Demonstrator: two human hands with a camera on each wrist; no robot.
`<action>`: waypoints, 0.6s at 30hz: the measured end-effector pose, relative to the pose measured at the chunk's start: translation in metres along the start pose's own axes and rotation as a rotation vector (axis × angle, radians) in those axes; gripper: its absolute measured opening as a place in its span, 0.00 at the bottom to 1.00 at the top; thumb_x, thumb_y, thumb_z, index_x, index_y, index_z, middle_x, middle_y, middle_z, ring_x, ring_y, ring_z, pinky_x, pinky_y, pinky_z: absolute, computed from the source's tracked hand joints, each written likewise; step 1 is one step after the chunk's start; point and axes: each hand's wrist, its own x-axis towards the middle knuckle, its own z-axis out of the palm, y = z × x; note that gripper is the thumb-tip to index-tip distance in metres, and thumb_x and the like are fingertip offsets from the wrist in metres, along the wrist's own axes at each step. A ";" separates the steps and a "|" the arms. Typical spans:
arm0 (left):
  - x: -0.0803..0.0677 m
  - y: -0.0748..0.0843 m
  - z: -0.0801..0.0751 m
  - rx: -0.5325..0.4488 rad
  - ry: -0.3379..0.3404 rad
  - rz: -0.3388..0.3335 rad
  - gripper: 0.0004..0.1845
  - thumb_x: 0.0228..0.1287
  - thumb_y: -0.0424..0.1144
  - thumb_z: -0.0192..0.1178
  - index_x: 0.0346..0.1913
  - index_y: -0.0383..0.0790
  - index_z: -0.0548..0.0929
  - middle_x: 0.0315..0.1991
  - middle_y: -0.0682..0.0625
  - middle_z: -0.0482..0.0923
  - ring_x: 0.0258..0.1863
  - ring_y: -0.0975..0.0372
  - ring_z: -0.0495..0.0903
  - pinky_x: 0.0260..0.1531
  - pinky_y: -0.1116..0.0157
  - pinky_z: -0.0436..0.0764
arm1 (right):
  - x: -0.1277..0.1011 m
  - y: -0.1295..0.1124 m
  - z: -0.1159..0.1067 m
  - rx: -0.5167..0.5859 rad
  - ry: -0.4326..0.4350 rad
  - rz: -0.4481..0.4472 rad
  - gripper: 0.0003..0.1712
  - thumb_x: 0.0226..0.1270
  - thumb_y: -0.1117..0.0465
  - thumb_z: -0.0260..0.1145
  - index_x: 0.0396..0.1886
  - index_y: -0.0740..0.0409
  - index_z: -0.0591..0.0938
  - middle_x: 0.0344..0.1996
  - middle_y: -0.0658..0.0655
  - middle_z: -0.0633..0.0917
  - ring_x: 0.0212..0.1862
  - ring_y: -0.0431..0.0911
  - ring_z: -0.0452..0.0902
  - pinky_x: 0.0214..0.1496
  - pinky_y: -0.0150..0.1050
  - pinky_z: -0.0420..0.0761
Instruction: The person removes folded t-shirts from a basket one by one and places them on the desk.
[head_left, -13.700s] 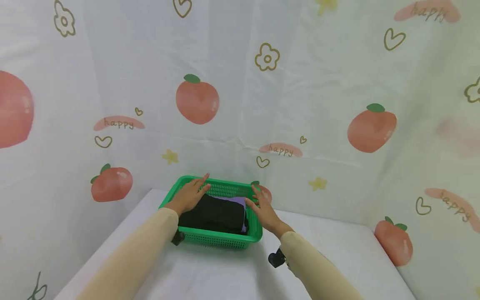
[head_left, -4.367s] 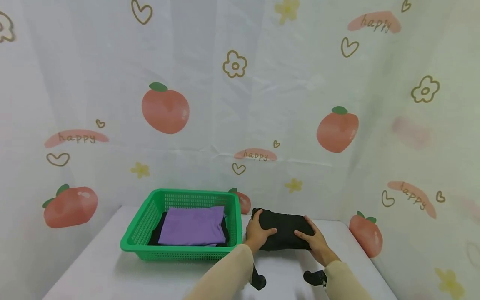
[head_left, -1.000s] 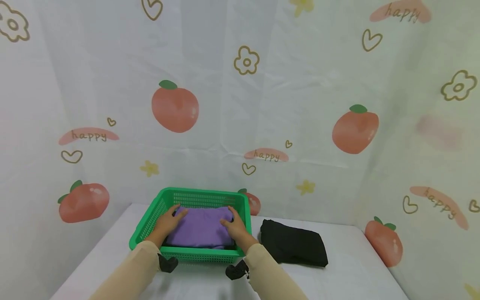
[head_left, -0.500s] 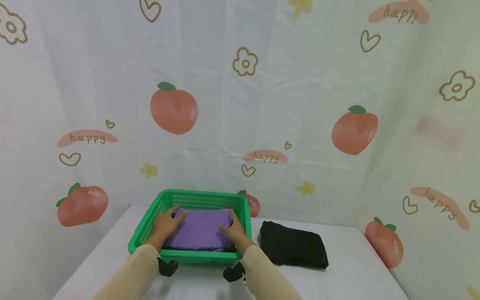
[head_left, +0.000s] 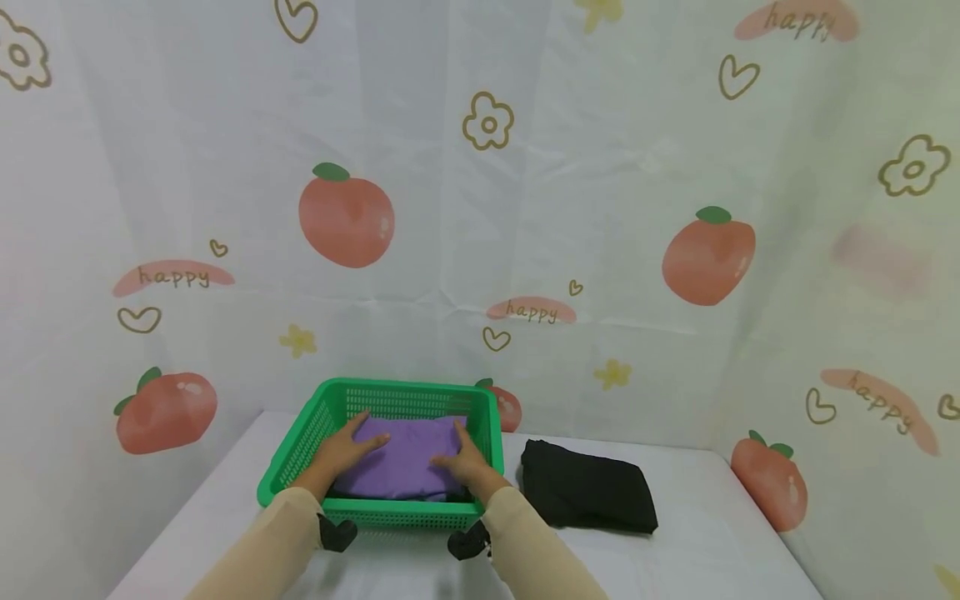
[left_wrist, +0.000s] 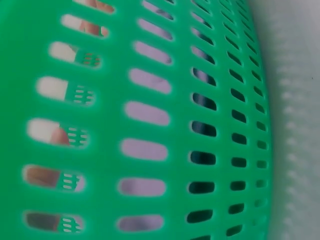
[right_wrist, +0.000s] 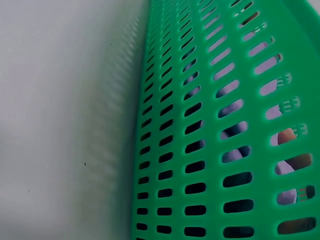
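A folded purple cloth (head_left: 408,467) lies in the green plastic basket (head_left: 405,507), with a dark layer showing under its edges. My left hand (head_left: 337,457) reaches in over the cloth's left side, fingers toward the back edge and thumb spread across the top. On the right side, my right hand (head_left: 471,462) has its fingertips at the cloth's edge and its thumb over the top. Both hands have thumb and fingers apart. Through the slots of the basket wall (left_wrist: 105,100) in the left wrist view, purple cloth (left_wrist: 145,150) and bits of skin show. The basket wall (right_wrist: 210,145) also fills much of the right wrist view.
A folded black cloth (head_left: 588,487) lies on the white-covered table (head_left: 697,542), just right of the basket. Behind stands a white curtain (head_left: 427,333) printed with peaches, hearts and flowers. A black device (head_left: 337,532) sits at the left wrist, another black device (head_left: 468,540) at the right.
The black cloth went from the basket to the table on the right. Both hands came back to the purple cloth; over the last half second the left hand shifted slightly right over it.
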 end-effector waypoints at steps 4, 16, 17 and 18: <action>0.002 -0.002 0.002 -0.009 -0.020 0.018 0.48 0.65 0.61 0.58 0.77 0.37 0.54 0.72 0.26 0.55 0.67 0.28 0.59 0.60 0.32 0.64 | 0.000 0.002 0.001 0.006 -0.018 -0.012 0.51 0.62 0.70 0.70 0.79 0.61 0.51 0.74 0.75 0.54 0.74 0.70 0.48 0.72 0.61 0.59; 0.008 -0.005 0.003 -0.070 -0.114 0.021 0.50 0.64 0.62 0.59 0.78 0.38 0.51 0.75 0.27 0.47 0.70 0.28 0.52 0.61 0.31 0.60 | 0.001 0.002 0.004 -0.072 -0.025 -0.010 0.51 0.60 0.73 0.70 0.78 0.61 0.53 0.74 0.74 0.57 0.73 0.70 0.51 0.71 0.61 0.59; 0.008 -0.005 0.003 -0.076 -0.126 0.027 0.50 0.64 0.62 0.59 0.78 0.38 0.51 0.74 0.26 0.47 0.70 0.28 0.51 0.61 0.31 0.60 | 0.001 0.002 0.005 -0.076 -0.027 -0.006 0.51 0.59 0.73 0.70 0.78 0.60 0.53 0.73 0.74 0.57 0.73 0.70 0.51 0.71 0.62 0.60; 0.008 -0.006 0.003 -0.084 -0.137 0.032 0.50 0.64 0.62 0.60 0.78 0.38 0.51 0.74 0.26 0.47 0.70 0.28 0.51 0.62 0.31 0.59 | 0.002 0.003 0.005 -0.069 -0.029 0.003 0.52 0.59 0.74 0.70 0.79 0.60 0.54 0.73 0.74 0.57 0.73 0.70 0.51 0.71 0.61 0.60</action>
